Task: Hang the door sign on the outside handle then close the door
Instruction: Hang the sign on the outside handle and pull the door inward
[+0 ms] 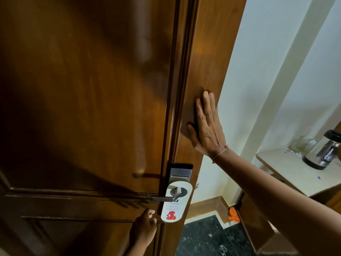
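A white door sign (pixel 172 211) with a red figure and small text hangs by its cut-out on the metal lever handle (pixel 156 198) of the brown wooden door (pixel 83 108). A steel lock plate (pixel 180 174) sits just above the sign. My left hand (pixel 144 230) is low, just left of the sign's bottom edge, with its fingers curled and nothing visible in them. My right hand (pixel 206 126) lies flat, fingers spread upward, against the wooden strip (pixel 208 61) to the right of the lock.
Right of the wood is a cream wall (pixel 267 71). A pale side table (pixel 299 170) at the right carries a steel kettle (pixel 324 152) and a glass (pixel 302 143). Below are a dark marble floor (pixel 208 237) and an orange cloth (pixel 233 215).
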